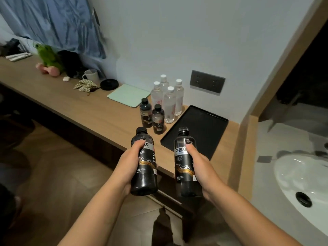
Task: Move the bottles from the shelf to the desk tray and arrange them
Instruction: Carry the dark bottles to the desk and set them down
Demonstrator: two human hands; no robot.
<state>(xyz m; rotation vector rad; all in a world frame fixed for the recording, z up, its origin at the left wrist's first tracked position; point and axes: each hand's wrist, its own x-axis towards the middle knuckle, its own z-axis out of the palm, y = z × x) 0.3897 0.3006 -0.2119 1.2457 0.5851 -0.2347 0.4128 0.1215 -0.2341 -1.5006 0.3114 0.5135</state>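
Observation:
My left hand (130,162) grips a black-labelled bottle (145,176) upright, and my right hand (198,166) grips a second black bottle (183,167) marked PH8.0. Both are held in the air just in front of the desk's front edge. The black tray (204,128) lies flat on the wooden desk (74,102) just beyond the right bottle, with nothing on it. Left of the tray stand two more black bottles (158,119) and, behind them, several clear bottles with white caps (169,105), all on the bare desk.
A mint tablet case (127,95), a black round lid (109,84), a crumpled cloth (85,85), a white mug (92,75) and a green plush toy (48,55) sit further left. A wall socket (206,81) is above the tray. A white sink (301,181) lies to the right.

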